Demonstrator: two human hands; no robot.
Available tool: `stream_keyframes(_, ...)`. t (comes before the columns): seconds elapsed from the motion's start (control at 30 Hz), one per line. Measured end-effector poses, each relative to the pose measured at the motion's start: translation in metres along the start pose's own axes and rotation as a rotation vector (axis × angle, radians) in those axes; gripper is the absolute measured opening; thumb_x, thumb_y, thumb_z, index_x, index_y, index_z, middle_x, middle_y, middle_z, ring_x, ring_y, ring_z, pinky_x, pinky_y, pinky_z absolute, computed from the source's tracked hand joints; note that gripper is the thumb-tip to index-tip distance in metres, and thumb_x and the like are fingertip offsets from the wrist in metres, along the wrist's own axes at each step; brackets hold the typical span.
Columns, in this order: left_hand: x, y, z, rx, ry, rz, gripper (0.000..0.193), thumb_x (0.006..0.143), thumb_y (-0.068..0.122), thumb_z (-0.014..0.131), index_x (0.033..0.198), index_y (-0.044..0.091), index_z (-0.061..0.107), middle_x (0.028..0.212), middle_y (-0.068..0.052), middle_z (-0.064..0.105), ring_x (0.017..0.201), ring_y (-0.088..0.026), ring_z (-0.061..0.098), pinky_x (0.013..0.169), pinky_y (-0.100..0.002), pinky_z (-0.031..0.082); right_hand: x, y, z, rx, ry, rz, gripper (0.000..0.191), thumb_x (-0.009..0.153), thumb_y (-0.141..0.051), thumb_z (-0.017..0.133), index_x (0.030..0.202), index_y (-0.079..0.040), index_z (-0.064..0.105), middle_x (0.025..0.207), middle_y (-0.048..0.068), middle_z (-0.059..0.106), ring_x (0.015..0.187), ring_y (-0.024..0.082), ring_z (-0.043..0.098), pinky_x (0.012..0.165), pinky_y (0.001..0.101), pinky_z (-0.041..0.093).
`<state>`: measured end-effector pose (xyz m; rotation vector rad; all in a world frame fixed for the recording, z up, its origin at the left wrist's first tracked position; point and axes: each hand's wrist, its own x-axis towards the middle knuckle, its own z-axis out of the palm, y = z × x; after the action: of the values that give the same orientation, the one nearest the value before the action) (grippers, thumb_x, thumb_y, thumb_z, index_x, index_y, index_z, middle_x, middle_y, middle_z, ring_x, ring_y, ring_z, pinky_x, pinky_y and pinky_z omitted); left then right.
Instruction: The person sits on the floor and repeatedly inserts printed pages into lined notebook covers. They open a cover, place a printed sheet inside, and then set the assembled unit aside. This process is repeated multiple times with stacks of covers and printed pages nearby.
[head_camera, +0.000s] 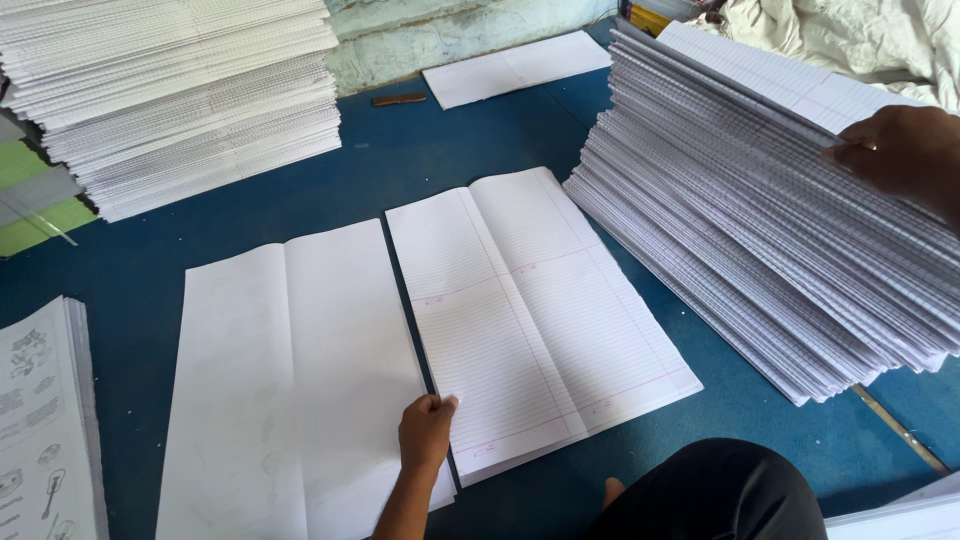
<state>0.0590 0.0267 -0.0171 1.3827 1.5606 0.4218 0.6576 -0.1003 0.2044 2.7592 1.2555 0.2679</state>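
We pinch the near edge of the ruled sheets (535, 310) w/ our left hand (425, 430), thumb on top, so the set stays squared. Just left of it lies a blank folded sheet (290, 390). Our right hand (900, 150) rests curled atop the tall ruled stack (760, 240), fingers lifting the top sheets' edge.

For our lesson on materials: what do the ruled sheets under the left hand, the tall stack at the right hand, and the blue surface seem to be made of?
Ruled sheets: thin matte paper, creased down the middle. Tall stack: the same paper, edges thinly layered. Blue surface: probably matte cloth or felt; unclear.
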Motion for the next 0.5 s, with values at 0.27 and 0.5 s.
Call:
stream_keyframes(0.27,0.003,-0.002,0.0,-0.004,-0.003,0.013,0.029,0.09,0.031,0.07,0.079,0.004,0.071,0.066,-0.006,0.065,0.063,-0.017,0.06,0.065,-0.034,0.05,-0.03,-0.042,-0.022,-0.168,-0.079,0.14,0.038,0.099,-0.039,0.059,0.123,-0.013,0.071,0.102,0.014,0.075,0.089,0.03,0.075,0.078,0.0458,0.062)
stream_keyframes(0.5,0.004,-0.003,0.0,0.012,0.003,0.005,0.029,0.089,0.032,0.07,0.08,0.004,0.072,0.065,-0.006,0.065,0.06,-0.017,0.06,0.064,-0.034,0.05,-0.055,-0.066,-0.033,-0.268,0.1,0.003,0.026,0.102,-0.019,0.053,0.117,-0.016,0.074,0.098,0.013,0.08,0.089,0.032,0.077,0.073,0.0451,0.061)
